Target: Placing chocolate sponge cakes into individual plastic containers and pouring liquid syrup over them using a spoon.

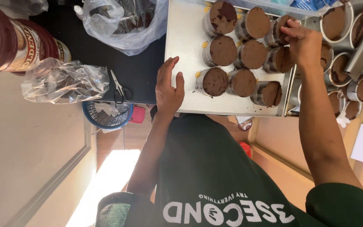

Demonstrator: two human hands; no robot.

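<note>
holding 9 cakes [223, 50] on 1 tray [185, 38], 2 hands.

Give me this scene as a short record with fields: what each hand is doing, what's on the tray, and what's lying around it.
left hand: flat on the edge of the metal tray, holding nothing
right hand: fingers pinched at the top of a cup at the tray's right side
tray contents: nine clear cups of brown cake in three rows
left of tray: scissors, crumpled plastic bag
below: blue basket
</note>
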